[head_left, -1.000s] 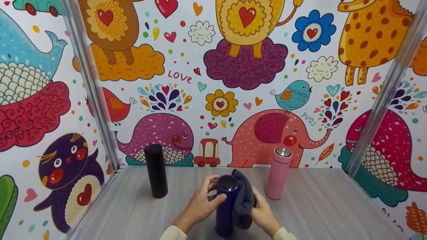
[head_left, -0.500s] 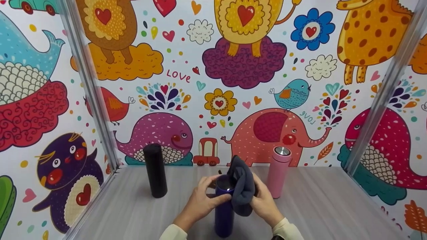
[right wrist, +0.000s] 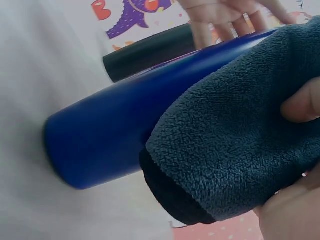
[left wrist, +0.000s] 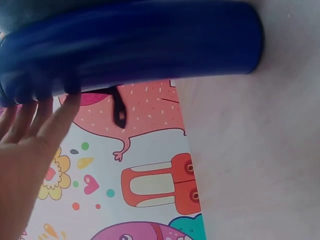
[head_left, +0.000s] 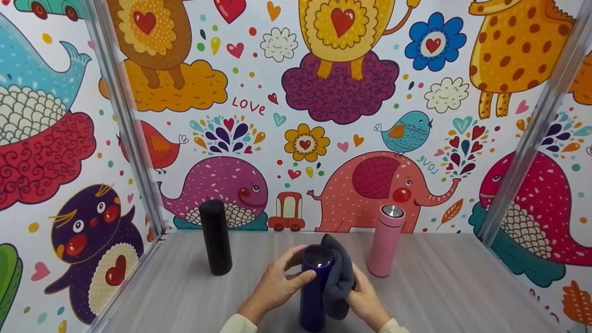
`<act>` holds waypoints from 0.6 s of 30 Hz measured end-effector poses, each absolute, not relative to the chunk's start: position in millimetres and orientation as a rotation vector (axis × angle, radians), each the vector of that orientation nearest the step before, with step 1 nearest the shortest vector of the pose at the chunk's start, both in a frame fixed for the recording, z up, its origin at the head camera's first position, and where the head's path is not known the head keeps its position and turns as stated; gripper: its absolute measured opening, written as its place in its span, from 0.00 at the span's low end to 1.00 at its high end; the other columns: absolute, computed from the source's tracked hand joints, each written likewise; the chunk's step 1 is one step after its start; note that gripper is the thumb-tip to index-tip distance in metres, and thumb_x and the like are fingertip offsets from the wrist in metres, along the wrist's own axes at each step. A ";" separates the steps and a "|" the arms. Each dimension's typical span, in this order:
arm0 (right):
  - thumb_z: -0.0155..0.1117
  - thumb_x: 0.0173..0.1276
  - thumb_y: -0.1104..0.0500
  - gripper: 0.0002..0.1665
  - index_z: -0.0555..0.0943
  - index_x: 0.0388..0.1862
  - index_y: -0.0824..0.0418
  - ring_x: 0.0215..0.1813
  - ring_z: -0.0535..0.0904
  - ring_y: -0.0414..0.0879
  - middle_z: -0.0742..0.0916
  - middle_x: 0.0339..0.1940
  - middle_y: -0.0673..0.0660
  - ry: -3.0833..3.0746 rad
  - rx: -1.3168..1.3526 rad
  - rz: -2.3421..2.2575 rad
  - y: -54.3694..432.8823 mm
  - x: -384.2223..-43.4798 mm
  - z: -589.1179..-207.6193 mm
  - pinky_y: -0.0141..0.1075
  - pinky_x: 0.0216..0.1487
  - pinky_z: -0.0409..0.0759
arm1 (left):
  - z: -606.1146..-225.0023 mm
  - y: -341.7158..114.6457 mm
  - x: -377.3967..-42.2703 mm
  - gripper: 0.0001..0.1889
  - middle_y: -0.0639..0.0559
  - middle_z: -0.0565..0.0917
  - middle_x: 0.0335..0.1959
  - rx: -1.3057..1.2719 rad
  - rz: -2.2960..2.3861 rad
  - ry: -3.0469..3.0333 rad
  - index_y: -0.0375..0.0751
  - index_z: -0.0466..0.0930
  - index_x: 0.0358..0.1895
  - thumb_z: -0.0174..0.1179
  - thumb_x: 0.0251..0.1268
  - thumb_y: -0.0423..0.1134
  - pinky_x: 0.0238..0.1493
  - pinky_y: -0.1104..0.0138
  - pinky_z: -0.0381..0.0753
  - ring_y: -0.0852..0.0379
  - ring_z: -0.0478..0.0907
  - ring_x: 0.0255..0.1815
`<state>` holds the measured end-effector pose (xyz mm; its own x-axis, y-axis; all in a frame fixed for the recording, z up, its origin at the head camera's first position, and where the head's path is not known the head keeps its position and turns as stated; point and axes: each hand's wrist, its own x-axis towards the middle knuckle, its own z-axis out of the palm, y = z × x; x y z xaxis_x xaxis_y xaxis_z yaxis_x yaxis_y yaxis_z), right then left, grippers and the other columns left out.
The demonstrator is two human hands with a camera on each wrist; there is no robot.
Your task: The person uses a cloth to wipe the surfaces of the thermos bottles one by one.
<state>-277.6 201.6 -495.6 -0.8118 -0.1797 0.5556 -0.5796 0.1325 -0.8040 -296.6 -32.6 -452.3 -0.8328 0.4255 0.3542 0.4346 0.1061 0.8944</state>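
One gripped blue bottle (head_left: 312,294) stands upright, contents hidden.

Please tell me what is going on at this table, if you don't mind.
A person is handling a blue bottle with both hands: the left hand grips it near the top, while the right hand holds a dark grey cloth against its side. The bottle stands on the table at the moment. Farther back, a black bottle stands on the person's left and a pink bottle on the right, neither one being touched.
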 end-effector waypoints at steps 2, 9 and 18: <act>0.64 0.67 0.72 0.29 0.71 0.67 0.73 0.63 0.74 0.39 0.82 0.61 0.56 -2.077 0.748 1.733 201.6 -276.9 -505.9 0.29 0.64 0.69 | -452.5 -30.3 -295.3 0.30 0.50 0.77 0.64 -0.927 -1.866 -2.335 0.45 0.68 0.71 0.64 0.70 0.49 0.59 0.49 0.77 0.47 0.74 0.64; 0.59 0.66 0.77 0.31 0.69 0.69 0.72 0.63 0.75 0.43 0.80 0.63 0.54 -1.938 0.955 2.046 201.4 -276.5 -540.7 0.34 0.64 0.73 | -457.4 -17.4 -290.4 0.38 0.50 0.78 0.64 -0.814 -1.839 -2.330 0.44 0.68 0.72 0.71 0.61 0.53 0.59 0.44 0.75 0.47 0.73 0.65; 0.56 0.70 0.75 0.32 0.68 0.72 0.63 0.64 0.74 0.45 0.78 0.65 0.54 -1.877 0.915 2.380 201.0 -272.6 -548.5 0.40 0.63 0.75 | -460.8 -14.4 -292.1 0.38 0.47 0.71 0.54 -0.761 -1.794 -2.296 0.48 0.73 0.69 0.75 0.56 0.53 0.59 0.47 0.77 0.47 0.72 0.60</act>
